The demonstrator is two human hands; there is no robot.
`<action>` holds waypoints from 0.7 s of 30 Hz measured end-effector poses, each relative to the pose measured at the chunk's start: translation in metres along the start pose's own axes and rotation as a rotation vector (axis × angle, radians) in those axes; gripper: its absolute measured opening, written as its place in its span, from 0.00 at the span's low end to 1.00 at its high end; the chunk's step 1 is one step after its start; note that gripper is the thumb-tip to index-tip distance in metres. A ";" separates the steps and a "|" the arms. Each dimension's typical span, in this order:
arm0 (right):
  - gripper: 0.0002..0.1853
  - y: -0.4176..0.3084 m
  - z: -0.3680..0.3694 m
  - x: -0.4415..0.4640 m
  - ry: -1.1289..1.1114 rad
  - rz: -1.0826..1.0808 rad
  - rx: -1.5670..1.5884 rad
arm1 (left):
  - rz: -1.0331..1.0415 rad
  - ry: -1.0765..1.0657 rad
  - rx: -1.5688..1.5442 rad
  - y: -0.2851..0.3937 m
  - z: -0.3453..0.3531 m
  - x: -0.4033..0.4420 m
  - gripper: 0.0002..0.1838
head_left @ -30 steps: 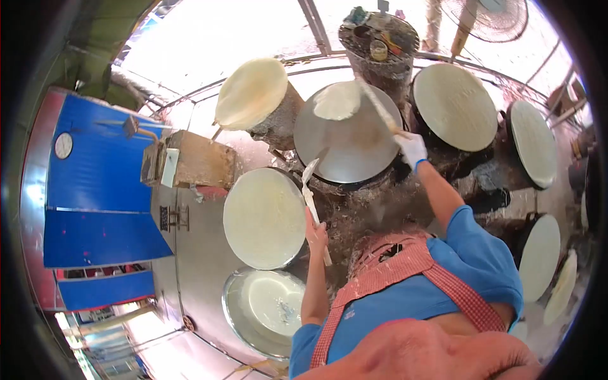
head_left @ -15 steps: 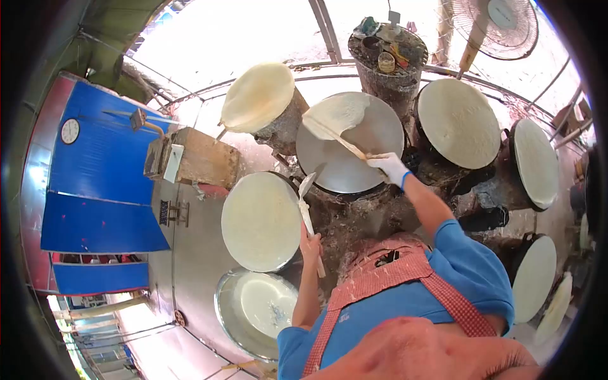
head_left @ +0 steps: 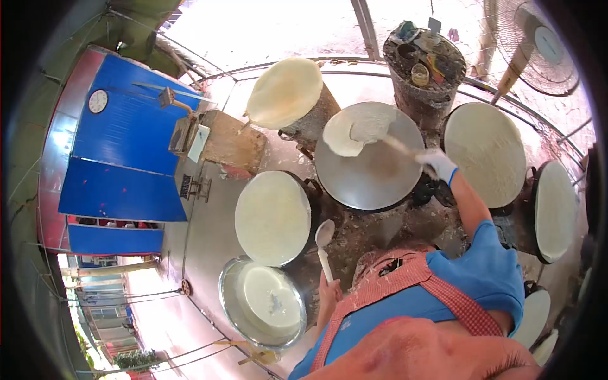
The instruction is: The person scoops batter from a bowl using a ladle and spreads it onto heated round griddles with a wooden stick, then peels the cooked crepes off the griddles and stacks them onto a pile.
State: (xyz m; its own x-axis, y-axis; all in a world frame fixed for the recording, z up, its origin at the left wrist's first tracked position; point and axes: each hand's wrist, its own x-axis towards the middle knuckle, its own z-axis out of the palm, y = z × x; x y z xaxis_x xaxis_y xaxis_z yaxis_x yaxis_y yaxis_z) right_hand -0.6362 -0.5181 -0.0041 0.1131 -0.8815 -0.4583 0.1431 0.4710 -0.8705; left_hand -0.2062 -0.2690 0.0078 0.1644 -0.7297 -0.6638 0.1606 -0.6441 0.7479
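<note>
My right hand [head_left: 438, 163], in a white glove, is closed round the wooden handle of a spreader [head_left: 400, 145]. The spreader's head lies over pale wet batter [head_left: 342, 134] on the far left part of a round grey griddle [head_left: 373, 187]; the bare metal shows nearer to me. Bare and partly hidden behind the apron, my left hand [head_left: 329, 293] grips a batter-coated ladle [head_left: 325, 235], bowl end up. To its left stands a metal basin [head_left: 232, 285] with white batter in it.
Round griddles covered with pale sheets stand around me: one on the left [head_left: 273, 218], others on the right [head_left: 484, 155] and far right [head_left: 553, 212]. A thin sheet [head_left: 285, 94] rests on a stand behind. A cluttered drum [head_left: 421, 95] and a fan [head_left: 538, 47] stand at the back.
The spreader's head has swept through the batter, which now lies in a different shape on the griddle. My left hand has drawn lower and towards me with the ladle. The whole view has shifted.
</note>
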 end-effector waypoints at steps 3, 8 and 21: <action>0.16 -0.031 0.014 0.036 0.065 0.023 -0.011 | -0.025 0.033 0.025 -0.029 -0.002 0.002 0.36; 0.15 -0.006 0.017 0.016 -0.182 0.119 -0.129 | -0.102 0.040 -0.197 -0.038 0.005 -0.003 0.33; 0.15 -0.008 0.004 0.045 -0.399 0.086 -0.393 | -0.097 0.199 0.018 -0.069 0.005 -0.028 0.26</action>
State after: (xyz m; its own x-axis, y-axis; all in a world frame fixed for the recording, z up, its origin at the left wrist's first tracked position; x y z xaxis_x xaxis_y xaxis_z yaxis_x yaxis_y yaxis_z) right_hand -0.6288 -0.5615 -0.0171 0.4822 -0.7237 -0.4937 -0.2509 0.4259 -0.8693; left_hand -0.2267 -0.2047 -0.0251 0.3383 -0.6058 -0.7201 0.1674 -0.7142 0.6796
